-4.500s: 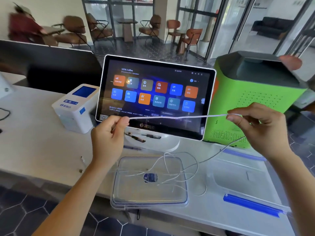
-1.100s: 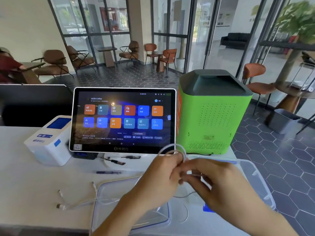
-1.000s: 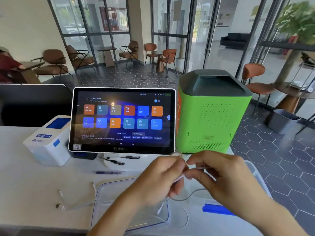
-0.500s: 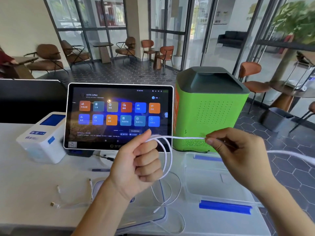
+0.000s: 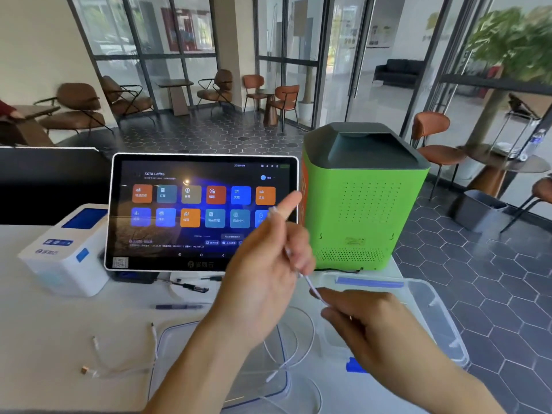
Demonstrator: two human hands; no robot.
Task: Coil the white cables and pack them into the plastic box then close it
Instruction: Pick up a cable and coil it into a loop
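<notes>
1. The white cable [image 5: 298,267] ran taut and slanted between the two hands, above the near part of the counter [image 5: 44,324], in front of the screen's lower right corner.
2. Its loose length dropped below the hands in several loops [image 5: 294,348] that lay over and beside the clear lid [image 5: 179,348] near the counter's front edge.
3. The left hand [image 5: 263,282] was raised, its fingers curled round the upper stretch of the cable and the forefinger [image 5: 291,204] pointing up; how many turns it held could not be told through the blur.
4. The right hand [image 5: 373,330] sat lower and nearer the front edge, thumb and forefinger pinched together on the cable's lower stretch, the other fingers folded in.
5. The plastic box [image 5: 430,303] stood open toward the counter's right edge, just behind the right hand, with a blue clip [image 5: 369,282] on its far rim and another [image 5: 354,366] partly hidden at its near rim.
6. A second white cable [image 5: 119,363] lay loose toward the front left of the counter, its plugs spread apart, clear of the lid's left edge.
7. A pen [image 5: 179,306] lay just beyond the lid, toward the middle of the counter.
8. The touchscreen terminal [image 5: 203,210] stood upright at the back, lit with coloured tiles.
9. A white receipt printer [image 5: 65,249] sat just left of it, toward the counter's left side.
10. A green machine [image 5: 364,198] with a grey top stood at the back right corner, just behind the box.
</notes>
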